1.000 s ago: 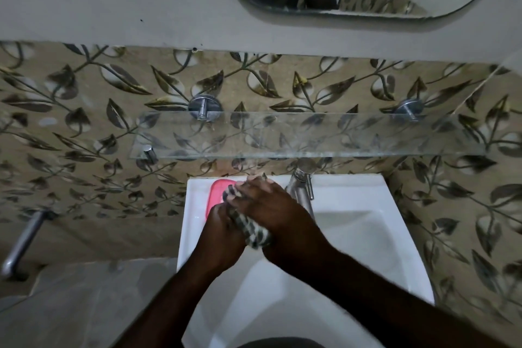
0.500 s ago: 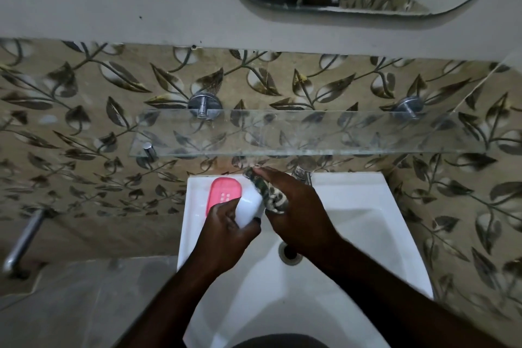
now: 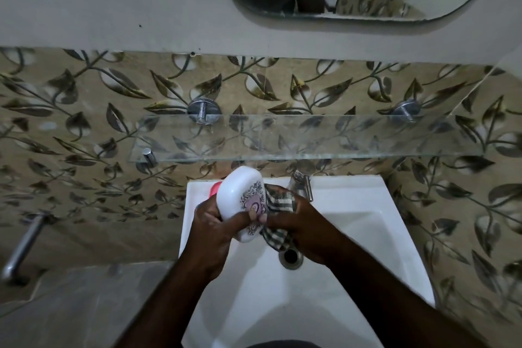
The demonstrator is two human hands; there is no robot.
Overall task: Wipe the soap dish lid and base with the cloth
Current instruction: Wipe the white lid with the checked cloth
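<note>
Holding the white soap dish lid [image 3: 240, 192] up over the back left part of the sink [image 3: 367, 206], the left grip [image 3: 210, 224] is clamped on the lid's lower end. The thumb lies across the patterned face and the fingers wrap round the left edge. The lid is tilted, its upper end pointing toward the glass shelf [image 3: 310, 135]. The right grip [image 3: 302, 224] is closed round a bunched checked cloth [image 3: 278, 205], knuckles up, pressing it against the lid's right edge. A fold of the cloth hangs from under the palm, near the drain [image 3: 290, 256]. Both forearms rise from the bottom of the view and meet over the basin. The pink base [image 3: 216, 186] sits on the sink's back left corner, mostly hidden behind the lid. The tap [image 3: 301, 179] stands just behind the right grip's fingers.
</note>
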